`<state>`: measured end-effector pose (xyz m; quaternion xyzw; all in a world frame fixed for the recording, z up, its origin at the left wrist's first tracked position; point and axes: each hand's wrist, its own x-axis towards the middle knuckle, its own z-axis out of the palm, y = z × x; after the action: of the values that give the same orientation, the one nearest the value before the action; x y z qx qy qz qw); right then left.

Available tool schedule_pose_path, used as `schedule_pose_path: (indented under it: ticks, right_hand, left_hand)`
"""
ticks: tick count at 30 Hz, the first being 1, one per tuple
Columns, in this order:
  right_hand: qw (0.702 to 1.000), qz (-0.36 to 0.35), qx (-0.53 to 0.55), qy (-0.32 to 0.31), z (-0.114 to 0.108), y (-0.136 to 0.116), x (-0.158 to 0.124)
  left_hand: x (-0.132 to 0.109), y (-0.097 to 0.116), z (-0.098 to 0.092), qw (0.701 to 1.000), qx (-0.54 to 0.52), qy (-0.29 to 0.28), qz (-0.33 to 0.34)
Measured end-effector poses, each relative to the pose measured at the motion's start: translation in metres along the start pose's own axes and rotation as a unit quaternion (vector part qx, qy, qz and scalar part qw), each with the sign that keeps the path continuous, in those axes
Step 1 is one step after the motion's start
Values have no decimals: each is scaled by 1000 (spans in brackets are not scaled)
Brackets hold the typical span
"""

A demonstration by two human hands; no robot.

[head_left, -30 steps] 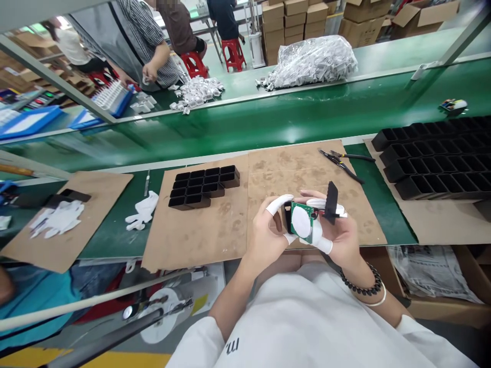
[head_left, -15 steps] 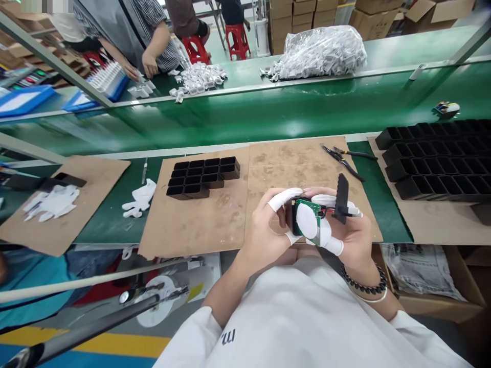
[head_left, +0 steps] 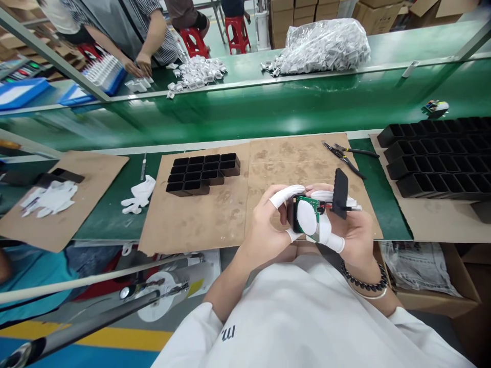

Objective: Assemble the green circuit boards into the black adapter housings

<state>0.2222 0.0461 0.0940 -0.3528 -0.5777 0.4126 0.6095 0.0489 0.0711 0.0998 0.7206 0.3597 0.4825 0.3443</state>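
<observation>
My left hand [head_left: 264,225], with white finger cots on some fingers, is closed around a small black case [head_left: 292,214]. A green circuit board [head_left: 316,204] with a white oval pad [head_left: 307,217] sits at the case's open side, seemingly partly inside. My right hand [head_left: 356,230], also in finger cots, grips the board's outer end from below and behind. Red and black wires run from the board to a flat black cover [head_left: 340,193], which stands upright by my right fingers. How deep the board sits in the case is hidden.
Cardboard [head_left: 207,220] lies under my hands, with a block of black cases [head_left: 197,188] at left. Pliers [head_left: 347,156] lie at the back right. More black cases [head_left: 418,185] stand farther right. White gloves [head_left: 138,194] lie left. Across the green belt a person's hands [head_left: 140,65] handle white parts.
The whole view has shifted slightly. My hands keep the same hold, and the board looks slightly closer to the case. The co-worker's hands have come closer together.
</observation>
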Motion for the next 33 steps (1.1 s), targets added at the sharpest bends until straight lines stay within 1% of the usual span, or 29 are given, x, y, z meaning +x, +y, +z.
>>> schedule_pose_path:
  ticks: [3,8,18,23,29,33]
  right_hand:
    - [1000,2,2,-7,0,-1,1]
    - [999,31,-1,14,2,-3,1]
    - [1000,18,-2,-9,2,-1,-2]
    - [1000,5,1,-21,2,-3,-3]
    - [1000,6,-24,7,6,-7,-4]
    - [999,1,-37,10,7,-7,-4]
  left_hand:
    - [0,0,0,1000,-6,-1,5]
    - [1,0,-1,1000,-2,-7,6]
    - [-1,-5,0,999,-28,-3,25]
    - [-1,-6,0,999,-33,-3,24]
    - [-2,-2,-2,1000,-16,6,18]
    - [-1,-3,-2,999,-23,4,26]
